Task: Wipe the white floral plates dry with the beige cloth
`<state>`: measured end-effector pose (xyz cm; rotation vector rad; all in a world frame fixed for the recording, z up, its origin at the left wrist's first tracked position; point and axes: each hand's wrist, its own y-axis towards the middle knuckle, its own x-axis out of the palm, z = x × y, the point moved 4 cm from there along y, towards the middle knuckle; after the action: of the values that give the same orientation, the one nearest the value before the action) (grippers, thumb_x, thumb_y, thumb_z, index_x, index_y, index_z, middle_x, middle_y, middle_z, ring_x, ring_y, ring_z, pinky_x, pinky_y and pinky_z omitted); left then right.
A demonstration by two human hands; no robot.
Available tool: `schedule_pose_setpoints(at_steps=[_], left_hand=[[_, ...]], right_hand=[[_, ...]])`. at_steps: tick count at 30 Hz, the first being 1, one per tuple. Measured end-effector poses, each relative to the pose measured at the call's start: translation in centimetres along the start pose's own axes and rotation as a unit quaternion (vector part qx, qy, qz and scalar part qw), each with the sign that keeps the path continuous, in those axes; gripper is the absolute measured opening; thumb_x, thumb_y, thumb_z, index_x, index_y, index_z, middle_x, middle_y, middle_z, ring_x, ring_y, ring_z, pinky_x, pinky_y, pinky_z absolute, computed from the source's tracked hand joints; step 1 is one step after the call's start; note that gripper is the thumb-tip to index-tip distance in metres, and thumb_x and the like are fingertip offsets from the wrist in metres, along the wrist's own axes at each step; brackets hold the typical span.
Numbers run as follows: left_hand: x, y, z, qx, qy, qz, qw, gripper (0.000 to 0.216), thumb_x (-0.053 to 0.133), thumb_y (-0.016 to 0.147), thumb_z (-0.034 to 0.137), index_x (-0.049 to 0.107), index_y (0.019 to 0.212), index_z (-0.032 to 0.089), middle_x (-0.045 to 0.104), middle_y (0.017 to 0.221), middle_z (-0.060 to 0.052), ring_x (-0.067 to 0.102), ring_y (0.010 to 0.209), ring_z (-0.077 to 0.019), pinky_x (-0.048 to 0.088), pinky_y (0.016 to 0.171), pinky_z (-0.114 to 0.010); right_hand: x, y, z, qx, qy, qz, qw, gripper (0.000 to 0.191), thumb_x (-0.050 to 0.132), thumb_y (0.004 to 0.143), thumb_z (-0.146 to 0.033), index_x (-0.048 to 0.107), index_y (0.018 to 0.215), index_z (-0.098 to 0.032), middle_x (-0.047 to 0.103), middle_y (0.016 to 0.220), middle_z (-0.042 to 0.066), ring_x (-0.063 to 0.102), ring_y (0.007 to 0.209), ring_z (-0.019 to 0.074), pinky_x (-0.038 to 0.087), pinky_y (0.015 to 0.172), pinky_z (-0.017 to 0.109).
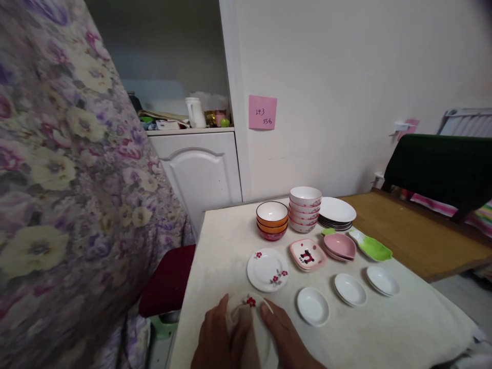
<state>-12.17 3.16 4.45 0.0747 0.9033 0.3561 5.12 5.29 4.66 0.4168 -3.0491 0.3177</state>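
Observation:
A white plate with red flowers is between my hands at the near edge of the table. My right hand grips its right rim, with the thumb over the top face. A beige cloth lies against the plate's face, and my left hand is closed on it, fingers pressing it to the plate. The plate's lower part is hidden by the hands and the frame edge. Just beyond lies a matching flowered plate, flat on the table. A small white dish sits to the right of my right hand.
Farther back stand orange bowls, a stack of pink-rimmed bowls and white plates. A cat-print dish, pink dishes, a green leaf-shaped dish and more white dishes are at right. A red stool stands left.

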Motion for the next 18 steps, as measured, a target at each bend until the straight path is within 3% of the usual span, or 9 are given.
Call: schedule_pose_setpoints(at_steps=[4, 6, 13, 18], left_hand=[[1.5, -0.2, -0.4, 0.156, 0.159, 0.113, 0.968, 0.052, 0.046, 0.087, 0.044, 0.048, 0.129, 0.013, 0.064, 0.117, -0.018, 0.062, 0.105, -0.0302, 0.054, 0.085, -0.050], [1.8, -0.3, -0.5, 0.194, 0.205, 0.156, 0.947, 0.053, 0.048, 0.087, 0.042, 0.047, 0.129, 0.010, 0.065, 0.115, -0.020, 0.063, 0.101, -0.0303, 0.056, 0.078, -0.047], [3.7, -1.2, -0.1, 0.124, 0.230, 0.113, 0.959, 0.053, 0.045, 0.088, 0.043, 0.042, 0.137, 0.023, 0.056, 0.133, -0.017, 0.056, 0.114, -0.0323, 0.048, 0.088, -0.052], [5.4, -1.9, 0.2, 0.161, 0.209, 0.120, 0.957, 0.048, 0.046, 0.089, 0.034, 0.042, 0.136, 0.026, 0.052, 0.139, -0.015, 0.048, 0.127, -0.0318, 0.045, 0.095, -0.053]], right_hand=[[0.4, 0.0, 0.8, 0.014, 0.000, 0.024, 1.000, 0.078, 0.047, 0.076, -0.075, 0.058, 0.129, -0.019, 0.054, 0.142, 0.009, 0.040, 0.137, 0.0268, 0.027, 0.117, 0.043], [0.6, -0.1, 1.2, 0.012, 0.001, 0.026, 1.000, 0.076, 0.047, 0.076, -0.075, 0.058, 0.128, -0.019, 0.055, 0.141, 0.009, 0.040, 0.136, 0.0276, 0.027, 0.117, 0.045], [1.0, -0.3, 1.6, -0.005, -0.020, 0.014, 1.000, 0.066, 0.042, 0.078, -0.076, 0.067, 0.113, -0.026, 0.062, 0.131, 0.007, 0.043, 0.133, 0.0302, 0.032, 0.114, 0.044], [1.2, -0.1, 2.0, -0.017, -0.040, 0.002, 0.999, 0.071, 0.033, 0.079, -0.078, 0.069, 0.106, -0.023, 0.067, 0.121, 0.011, 0.051, 0.125, 0.0312, 0.035, 0.112, 0.045]])
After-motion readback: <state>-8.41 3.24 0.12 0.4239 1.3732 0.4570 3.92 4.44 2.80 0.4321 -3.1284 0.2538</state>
